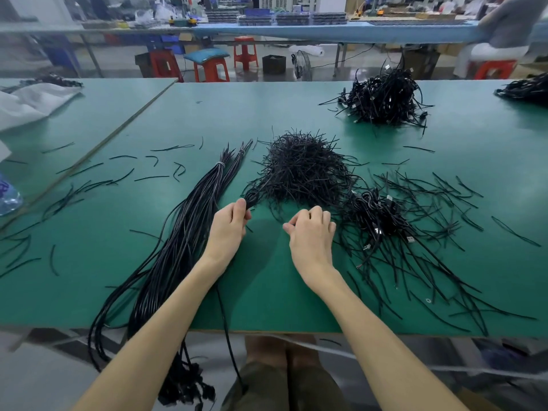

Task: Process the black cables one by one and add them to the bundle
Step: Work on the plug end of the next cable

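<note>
Cable (226, 327) gripped by left hand (229, 223) (bundle (189, 221) beside).

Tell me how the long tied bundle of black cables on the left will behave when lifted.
Probably floppy: the bundle curves across the table and droops over its near edge, so it should sag from a single grip. Likely fairly heavy, given its many long strands. The white tie sits near the far end, so the untied lengths may splay.
</note>
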`<state>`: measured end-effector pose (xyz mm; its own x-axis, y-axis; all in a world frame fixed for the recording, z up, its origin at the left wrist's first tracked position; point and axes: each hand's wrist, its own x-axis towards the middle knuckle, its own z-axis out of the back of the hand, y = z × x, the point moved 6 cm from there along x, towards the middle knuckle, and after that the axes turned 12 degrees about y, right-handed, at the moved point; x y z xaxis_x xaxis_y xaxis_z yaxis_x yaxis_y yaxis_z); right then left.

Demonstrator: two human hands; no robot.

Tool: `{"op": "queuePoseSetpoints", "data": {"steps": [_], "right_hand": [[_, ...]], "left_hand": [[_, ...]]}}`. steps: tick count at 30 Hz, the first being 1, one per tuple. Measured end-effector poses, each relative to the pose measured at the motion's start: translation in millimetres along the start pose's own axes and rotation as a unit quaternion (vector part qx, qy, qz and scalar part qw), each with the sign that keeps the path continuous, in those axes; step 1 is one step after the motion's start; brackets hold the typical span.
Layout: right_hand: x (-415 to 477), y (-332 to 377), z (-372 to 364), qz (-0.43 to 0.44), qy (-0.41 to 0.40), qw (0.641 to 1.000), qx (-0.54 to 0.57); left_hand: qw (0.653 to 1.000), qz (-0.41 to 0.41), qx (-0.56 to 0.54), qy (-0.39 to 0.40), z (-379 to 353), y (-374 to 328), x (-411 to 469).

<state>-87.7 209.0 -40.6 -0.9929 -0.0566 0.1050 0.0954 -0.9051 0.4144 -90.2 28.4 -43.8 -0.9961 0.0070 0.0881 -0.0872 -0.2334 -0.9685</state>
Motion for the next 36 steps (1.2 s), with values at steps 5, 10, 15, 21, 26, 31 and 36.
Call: {"op": "queuePoseSetpoints", "data": {"steps": [5,10,15,21,26,31,36], "right_hand": [[0.6,3.6,-2.6,0.005,0.011,0.999,-0.035],[2.0,-9.2,5.2,-0.022,-0.01,0.987,0.158],[-4.7,-7.5,18.2,0.038,-0.056,0.932,0.357],[-26.3,17.1,33.0,0.193,-0.142,0.936,0.26],[-25.2,25.1,26.2,0.194,-0.093,0.955,0.202],[-21.4,22.1,24.1,0.179,-0.066,0.956,0.222],[-22.8,28.0,19.6,0.206,-0.058,0.958,0.191]], "left_hand": [[0.999,-0.003,0.034,0.008,-3.4,0.9,0.3],[0.999,-0.007,0.044,0.01,-3.9,1.0,0.5],[0.997,-0.013,0.078,0.008,-4.1,-1.8,0.8],[0.993,-0.009,0.119,0.001,-6.3,-6.8,0.5],[0.985,-0.05,0.16,0.041,-14.2,-14.1,-3.1],[0.984,-0.081,0.143,0.063,-17.9,-16.8,-6.0],[0.987,-0.087,0.109,0.08,-20.2,-17.7,-4.9]]}}
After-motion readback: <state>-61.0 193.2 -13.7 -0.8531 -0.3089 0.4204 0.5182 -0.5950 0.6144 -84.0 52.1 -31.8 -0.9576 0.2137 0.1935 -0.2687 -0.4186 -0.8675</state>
